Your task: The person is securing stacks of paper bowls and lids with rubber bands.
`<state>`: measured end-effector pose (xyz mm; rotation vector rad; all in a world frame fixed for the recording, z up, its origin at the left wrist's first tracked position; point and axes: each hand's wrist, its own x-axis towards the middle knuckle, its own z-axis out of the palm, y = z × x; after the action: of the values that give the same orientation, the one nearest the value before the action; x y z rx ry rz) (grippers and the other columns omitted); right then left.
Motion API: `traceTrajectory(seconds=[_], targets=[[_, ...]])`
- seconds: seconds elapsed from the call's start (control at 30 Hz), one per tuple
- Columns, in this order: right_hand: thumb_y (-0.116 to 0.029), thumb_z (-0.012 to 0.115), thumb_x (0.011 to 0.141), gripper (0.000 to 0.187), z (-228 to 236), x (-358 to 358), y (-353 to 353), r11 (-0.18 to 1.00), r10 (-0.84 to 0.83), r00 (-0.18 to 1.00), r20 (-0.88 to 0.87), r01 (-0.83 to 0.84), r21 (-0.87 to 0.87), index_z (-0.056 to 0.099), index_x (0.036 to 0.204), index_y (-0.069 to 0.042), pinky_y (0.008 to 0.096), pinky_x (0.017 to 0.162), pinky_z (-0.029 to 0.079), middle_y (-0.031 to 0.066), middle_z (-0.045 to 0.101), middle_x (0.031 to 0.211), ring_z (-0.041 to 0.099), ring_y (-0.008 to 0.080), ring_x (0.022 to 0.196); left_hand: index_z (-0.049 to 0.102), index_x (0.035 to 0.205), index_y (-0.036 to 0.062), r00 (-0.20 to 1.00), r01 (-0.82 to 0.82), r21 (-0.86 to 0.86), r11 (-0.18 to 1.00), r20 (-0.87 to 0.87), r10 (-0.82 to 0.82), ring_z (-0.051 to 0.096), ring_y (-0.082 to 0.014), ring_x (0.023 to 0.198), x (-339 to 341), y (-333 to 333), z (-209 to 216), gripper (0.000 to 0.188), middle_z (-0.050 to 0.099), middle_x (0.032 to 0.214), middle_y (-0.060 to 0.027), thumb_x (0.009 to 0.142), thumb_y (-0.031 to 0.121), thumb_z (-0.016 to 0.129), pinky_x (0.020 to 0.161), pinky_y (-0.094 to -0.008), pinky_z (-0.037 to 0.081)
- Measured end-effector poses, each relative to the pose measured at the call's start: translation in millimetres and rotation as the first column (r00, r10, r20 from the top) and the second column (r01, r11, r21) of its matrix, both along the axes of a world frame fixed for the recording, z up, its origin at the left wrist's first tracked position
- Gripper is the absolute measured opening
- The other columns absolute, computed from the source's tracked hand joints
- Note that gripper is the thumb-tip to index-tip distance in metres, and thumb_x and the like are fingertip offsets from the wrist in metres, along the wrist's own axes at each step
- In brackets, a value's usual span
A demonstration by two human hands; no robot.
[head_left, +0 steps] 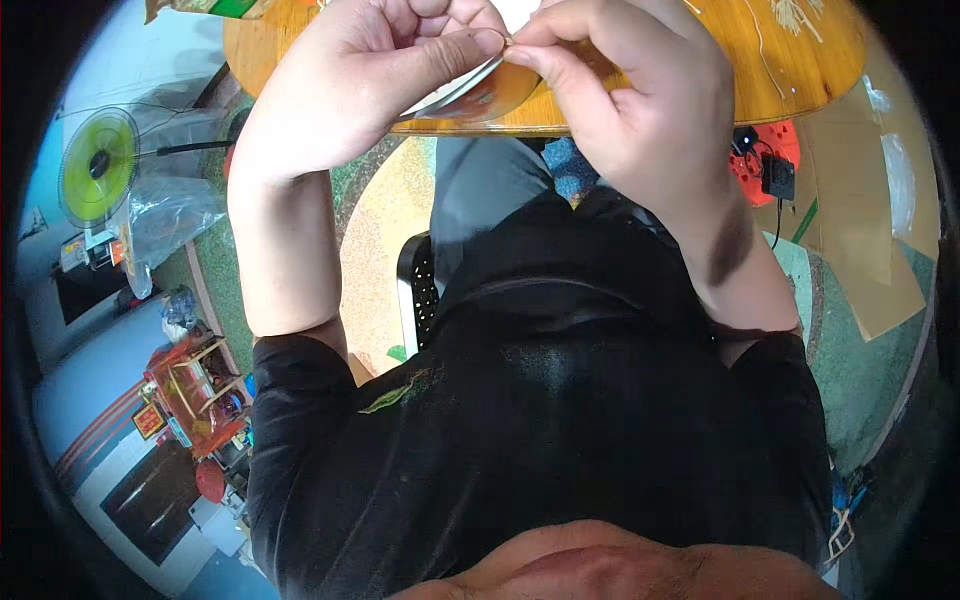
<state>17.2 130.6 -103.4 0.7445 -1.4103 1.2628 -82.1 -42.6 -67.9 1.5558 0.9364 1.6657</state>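
Note:
At the table's near edge my left hand and my right hand come together, thumb and fingertips pinched. Their tips meet at one spot, and whatever small thing they pinch is too small to make out. Below the meeting fingers lies a white plate with a thin rim, partly covered by my left hand. It rests on the round, yellow-brown wooden table.
Pale thin strands lie at the table's far right, with a single string nearby. A green fan stands at the left beside a clear plastic bag. Flattened cardboard is on the right, near a red stool.

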Motion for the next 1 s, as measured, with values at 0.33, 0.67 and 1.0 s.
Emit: traceTrajectory(seconds=[0.33,0.67,1.0], targets=[[0.005,0.069,0.085,0.016,-0.1,7.4,-5.5,1.0,0.006,0.998,0.061,-0.004,-0.027,0.057,0.094,-0.001,0.0377,0.077,0.049,0.0153,0.057,0.092,0.06,0.0318,0.085,0.064,0.102,-0.0014,0.916,-0.383,-0.404,0.83,-0.052,0.398,0.057,-0.0045,0.076,25.5,0.1,22.7,0.01,0.064,0.086,0.0011,0.105,0.007,0.06,0.067,-0.0196,0.048],[0.002,0.076,0.081,0.019,33.7,48.2,6.8,0.999,-0.041,0.838,0.544,0.027,0.035,0.06,0.091,-0.001,0.0364,0.074,0.05,0.0136,0.062,0.093,0.064,0.0281,0.082,0.063,0.103,-0.0011,0.995,-0.093,-0.046,0.995,0.034,0.094,0.062,-0.0079,0.076,11.7,-4.9,5.7,0.013,0.067,0.088,-0.0023,0.107,0.009,0.057,0.068,-0.0218,0.052],[0.004,0.074,0.082,0.018,44.6,44.9,9.1,0.959,-0.218,0.808,0.547,0.075,0.272,0.063,0.096,-0.001,0.0367,0.075,0.05,0.0143,0.062,0.094,0.063,0.029,0.083,0.063,0.106,-0.0022,0.819,-0.562,-0.594,0.575,-0.305,0.485,0.064,-0.0083,0.077,54.7,-5.5,62.8,0.012,0.068,0.089,-0.0037,0.107,0.007,0.056,0.068,-0.0223,0.054]])
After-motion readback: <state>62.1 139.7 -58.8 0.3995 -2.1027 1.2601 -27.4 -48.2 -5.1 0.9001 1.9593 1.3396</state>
